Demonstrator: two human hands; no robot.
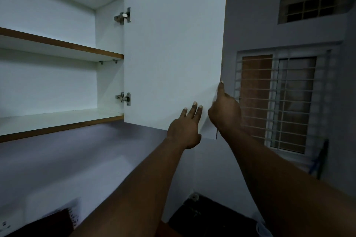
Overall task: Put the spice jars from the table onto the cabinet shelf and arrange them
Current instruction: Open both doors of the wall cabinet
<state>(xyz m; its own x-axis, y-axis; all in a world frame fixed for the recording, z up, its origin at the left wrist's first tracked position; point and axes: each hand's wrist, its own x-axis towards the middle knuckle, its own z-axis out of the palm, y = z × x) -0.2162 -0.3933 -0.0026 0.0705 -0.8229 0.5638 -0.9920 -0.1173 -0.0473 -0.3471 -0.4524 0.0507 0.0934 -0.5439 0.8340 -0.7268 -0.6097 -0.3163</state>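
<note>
The left hand (185, 129) lies flat and open against the cabinet door (173, 50); the right hand (224, 110) grips its free edge, exposing the bare shelf (57, 121). No spice jars are in view.

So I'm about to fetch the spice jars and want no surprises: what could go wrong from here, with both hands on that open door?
The cabinet door hangs wide open on two hinges; the left hand pressing its face and the right hand at its free edge could strain them. Left open, it may catch a head or elbow. The shelves sit high and no jars are in view, so each lift means an overhead reach.
</note>
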